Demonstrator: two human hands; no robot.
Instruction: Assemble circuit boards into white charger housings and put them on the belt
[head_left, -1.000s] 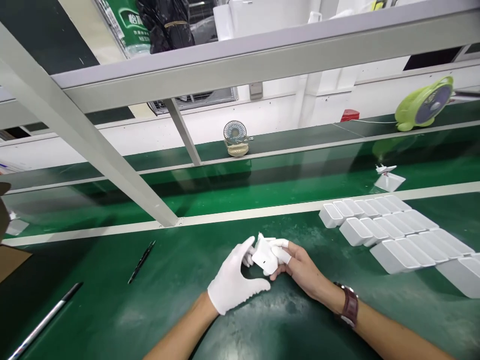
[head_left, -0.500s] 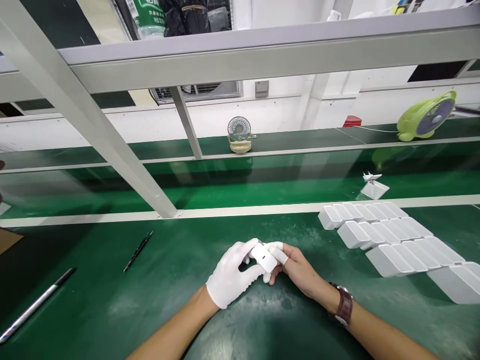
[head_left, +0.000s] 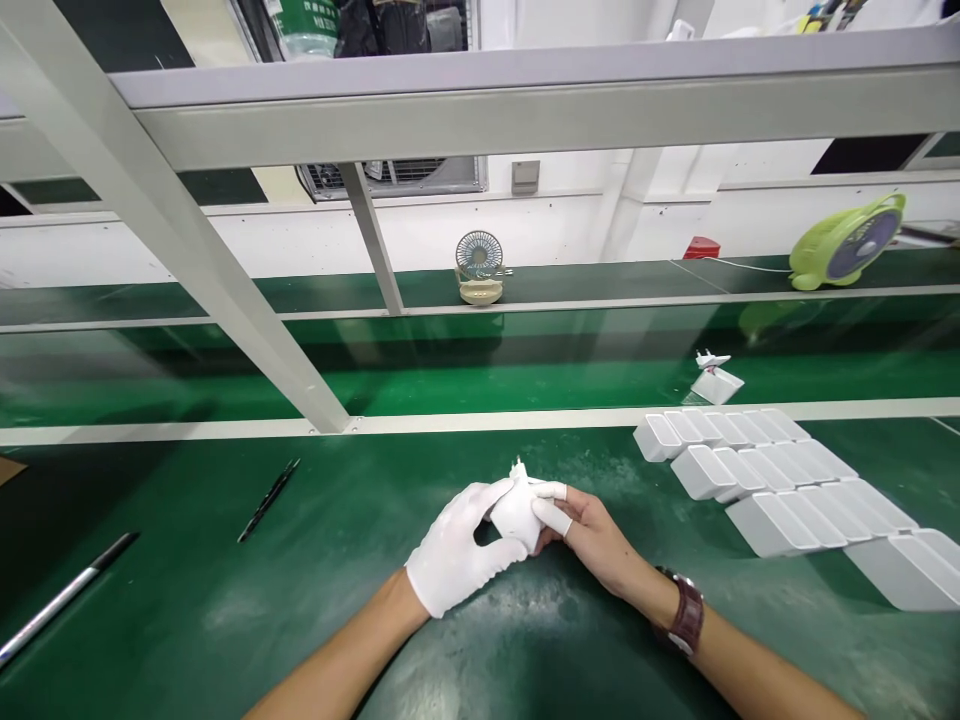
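Note:
A small white plug-like charger (head_left: 516, 508) is held between both my hands just above the green bench top (head_left: 525, 650). My left hand (head_left: 456, 550), in a white glove, pinches it from the left with thumb and fingers. My right hand (head_left: 589, 532) is bare apart from white finger cots, wears a brown watch at the wrist, and grips the charger from the right. A short prong sticks up from the charger's top.
Rows of white chargers (head_left: 772, 475) lie at the right. One more white charger (head_left: 716, 380) rides the green conveyor belt (head_left: 480, 370) behind. A black pen (head_left: 268, 498) and a metal rod (head_left: 64, 598) lie at the left. A grey frame post (head_left: 187, 250) slants overhead. Two small fans stand at the back.
The charger has been turned over in my fingers, its flat face giving way to a prong pointing up. The lone charger on the belt has drifted left.

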